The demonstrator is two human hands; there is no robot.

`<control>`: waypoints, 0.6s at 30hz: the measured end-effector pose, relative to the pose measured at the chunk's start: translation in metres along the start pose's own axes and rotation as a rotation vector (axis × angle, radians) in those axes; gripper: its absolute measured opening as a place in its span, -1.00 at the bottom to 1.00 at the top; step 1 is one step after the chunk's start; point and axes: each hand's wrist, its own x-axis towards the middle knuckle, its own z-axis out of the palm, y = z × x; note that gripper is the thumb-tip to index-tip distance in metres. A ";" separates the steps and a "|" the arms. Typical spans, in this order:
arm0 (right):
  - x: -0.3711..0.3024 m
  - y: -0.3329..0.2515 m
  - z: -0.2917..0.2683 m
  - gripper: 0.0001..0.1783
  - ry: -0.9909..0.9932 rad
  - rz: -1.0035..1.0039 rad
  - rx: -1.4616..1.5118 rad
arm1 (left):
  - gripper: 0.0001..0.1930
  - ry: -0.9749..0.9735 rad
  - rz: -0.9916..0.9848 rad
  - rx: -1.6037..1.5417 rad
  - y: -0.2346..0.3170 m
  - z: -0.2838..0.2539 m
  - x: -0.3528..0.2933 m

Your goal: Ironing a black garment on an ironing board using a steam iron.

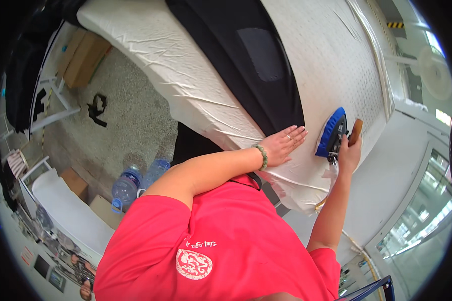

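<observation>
My left hand (285,146) lies flat, fingers stretched, at the near end of a long black piece of fabric (226,45). The fingertips rest by its edge, and a green bead bracelet circles the wrist. A slate-dark rectangular patch (261,54) shows on the cloth. My right hand (350,154) is wrapped round the wooden handle of an iron (332,133) with a blue-edged base. The iron stands to the right of the fabric, apart from it, near the right side of the white-covered ironing table (331,60). Whether its base touches the cover cannot be made out.
Large clear water bottles (128,184) stand on the floor at the left, beside a white-covered stand (68,210). A cardboard box (84,57) and a dark strip of cloth (97,109) are farther off. A hose (359,246) hangs below my right arm.
</observation>
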 end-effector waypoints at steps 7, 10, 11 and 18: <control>0.069 -0.043 -0.038 -0.62 -0.718 0.771 0.924 | -0.11 0.000 -0.012 -0.041 -0.005 0.007 0.004; 0.085 -0.130 -0.074 -0.64 -0.510 0.398 0.842 | -0.11 -0.047 -0.004 -0.055 0.001 0.005 0.001; 0.084 -0.151 -0.069 -0.63 -0.394 0.166 0.771 | -0.10 0.000 -0.008 -0.090 0.003 0.007 -0.001; 0.071 -0.266 -0.084 -0.56 -0.589 -0.156 0.658 | -0.05 0.035 -0.031 -0.332 0.017 0.032 -0.006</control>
